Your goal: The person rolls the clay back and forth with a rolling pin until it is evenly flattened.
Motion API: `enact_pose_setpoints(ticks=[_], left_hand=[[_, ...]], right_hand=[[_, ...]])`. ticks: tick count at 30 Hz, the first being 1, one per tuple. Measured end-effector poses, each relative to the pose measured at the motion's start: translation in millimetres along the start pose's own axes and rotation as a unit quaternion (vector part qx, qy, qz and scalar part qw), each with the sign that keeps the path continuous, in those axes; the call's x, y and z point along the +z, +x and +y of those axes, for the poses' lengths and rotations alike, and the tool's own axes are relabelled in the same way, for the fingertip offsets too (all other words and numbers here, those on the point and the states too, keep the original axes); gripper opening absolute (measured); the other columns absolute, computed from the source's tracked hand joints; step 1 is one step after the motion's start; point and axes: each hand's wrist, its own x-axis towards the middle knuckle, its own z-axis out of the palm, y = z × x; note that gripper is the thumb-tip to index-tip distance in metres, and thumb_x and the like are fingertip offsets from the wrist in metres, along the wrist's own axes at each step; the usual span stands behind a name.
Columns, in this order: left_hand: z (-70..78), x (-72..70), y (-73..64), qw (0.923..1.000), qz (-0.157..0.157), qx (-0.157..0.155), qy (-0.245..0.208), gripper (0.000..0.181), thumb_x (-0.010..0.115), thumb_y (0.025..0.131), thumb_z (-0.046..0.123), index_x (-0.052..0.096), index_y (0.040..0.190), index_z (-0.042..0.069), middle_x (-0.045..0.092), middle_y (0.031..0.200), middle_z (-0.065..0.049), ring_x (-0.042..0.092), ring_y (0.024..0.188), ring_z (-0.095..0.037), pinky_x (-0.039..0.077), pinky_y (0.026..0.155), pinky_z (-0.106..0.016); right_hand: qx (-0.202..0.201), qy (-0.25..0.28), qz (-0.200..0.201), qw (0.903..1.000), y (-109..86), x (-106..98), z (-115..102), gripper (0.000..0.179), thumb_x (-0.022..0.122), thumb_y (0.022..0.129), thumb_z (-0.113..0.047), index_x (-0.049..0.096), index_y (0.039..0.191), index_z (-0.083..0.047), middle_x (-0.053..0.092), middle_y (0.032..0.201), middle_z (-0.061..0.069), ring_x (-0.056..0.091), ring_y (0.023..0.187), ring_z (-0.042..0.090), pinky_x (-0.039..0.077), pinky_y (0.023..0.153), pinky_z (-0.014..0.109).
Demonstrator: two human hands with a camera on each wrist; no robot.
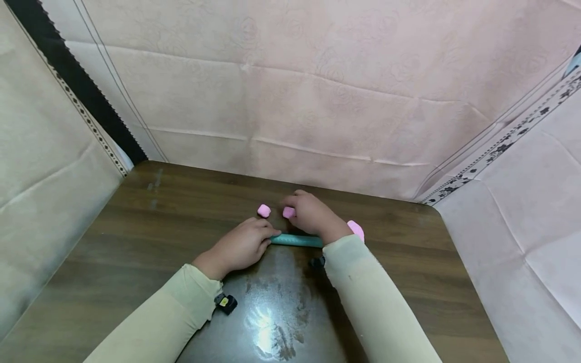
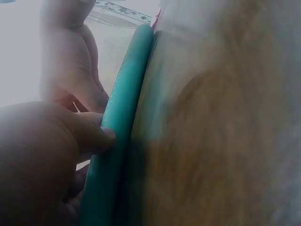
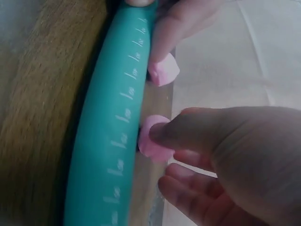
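Observation:
A teal rolling pin (image 1: pixel 297 240) printed with measuring marks lies crosswise on the wooden table. My left hand (image 1: pixel 242 244) grips its left end; in the left wrist view the thumb (image 2: pixel 101 136) presses against the side of the pin. Just beyond the pin, my right hand (image 1: pixel 315 216) pinches a small pink clay lump (image 3: pixel 149 147) between thumb and fingers. A second pink lump (image 1: pixel 264 210) sits to its left, close to the left hand's fingertips. Partly hidden behind the right wrist is a larger pink piece (image 1: pixel 356 229).
A dark, shiny sheet (image 1: pixel 272 287) with smeared marks lies on the table (image 1: pixel 113 257) between the forearms. Pale patterned cloth (image 1: pixel 295 116) hangs behind the table and along both sides. Small black devices (image 1: pixel 225 303) are worn at the wrists.

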Motion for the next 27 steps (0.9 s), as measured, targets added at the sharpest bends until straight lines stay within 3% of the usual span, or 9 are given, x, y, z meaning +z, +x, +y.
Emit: enact_pose_setpoints(ticks=[5, 8, 13, 17, 21, 27], left_hand=[[3.2, -1.0, 0.5, 1.0000, 0.001, -0.006, -0.005, 0.031, 0.073, 0.109, 0.008, 0.080, 0.139, 0.010, 0.077, 0.128, -0.007, 0.071, 0.119, -0.027, 0.059, 0.109, -0.048], [4.4, -0.9, 0.9, 1.0000, 0.003, -0.007, -0.005, 0.031, 0.073, 0.109, 0.009, 0.080, 0.139, 0.011, 0.077, 0.127, -0.006, 0.071, 0.119, -0.027, 0.059, 0.108, -0.048], [5.0, 0.9, 1.6, 0.9999, 0.005, -0.003, -0.008, 0.030, 0.073, 0.109, 0.010, 0.081, 0.138, 0.011, 0.078, 0.127, -0.006, 0.071, 0.120, -0.028, 0.059, 0.107, -0.048], [4.4, 2.3, 2.1, 0.9999, 0.001, -0.008, -0.014, 0.030, 0.072, 0.110, 0.011, 0.080, 0.139, 0.011, 0.078, 0.129, -0.006, 0.070, 0.122, -0.028, 0.059, 0.109, -0.048], [2.6, 2.4, 2.0, 0.9997, -0.004, -0.018, -0.017, 0.030, 0.072, 0.110, 0.012, 0.080, 0.139, 0.013, 0.077, 0.130, -0.003, 0.069, 0.122, -0.026, 0.060, 0.108, -0.046], [1.1, 2.4, 0.2, 0.9992, -0.012, -0.027, -0.027, 0.030, 0.071, 0.112, 0.013, 0.080, 0.140, 0.014, 0.076, 0.132, -0.002, 0.069, 0.124, -0.024, 0.060, 0.108, -0.045]], right_hand=[[-0.006, -0.013, -0.004, 0.9999, 7.0, 5, -1, 0.031, 0.066, 0.113, -0.013, 0.079, 0.141, -0.015, 0.076, 0.141, 0.005, 0.066, 0.136, 0.028, 0.056, 0.117, 0.046], [-0.015, -0.008, 0.023, 0.9996, 1.2, 3, -1, 0.030, 0.068, 0.112, -0.011, 0.079, 0.140, -0.013, 0.077, 0.138, 0.006, 0.069, 0.133, 0.028, 0.058, 0.115, 0.046], [-0.048, 0.001, 0.095, 0.9943, -30.1, -10, -10, 0.035, 0.073, 0.103, -0.003, 0.078, 0.138, -0.006, 0.077, 0.135, 0.010, 0.074, 0.123, 0.027, 0.063, 0.106, 0.045], [-0.067, 0.011, 0.122, 0.9903, -64.2, -16, -22, 0.035, 0.077, 0.101, -0.003, 0.079, 0.135, -0.005, 0.078, 0.134, 0.008, 0.075, 0.115, 0.024, 0.064, 0.098, 0.043], [-0.086, 0.009, 0.131, 0.9875, -90.0, -6, -31, 0.031, 0.081, 0.099, -0.005, 0.081, 0.130, -0.007, 0.077, 0.129, 0.005, 0.075, 0.112, 0.020, 0.065, 0.096, 0.039], [-0.113, 0.014, 0.128, 0.9852, -105.3, 22, -38, 0.028, 0.083, 0.099, -0.005, 0.082, 0.126, -0.006, 0.079, 0.126, 0.005, 0.076, 0.115, 0.022, 0.066, 0.097, 0.040]])
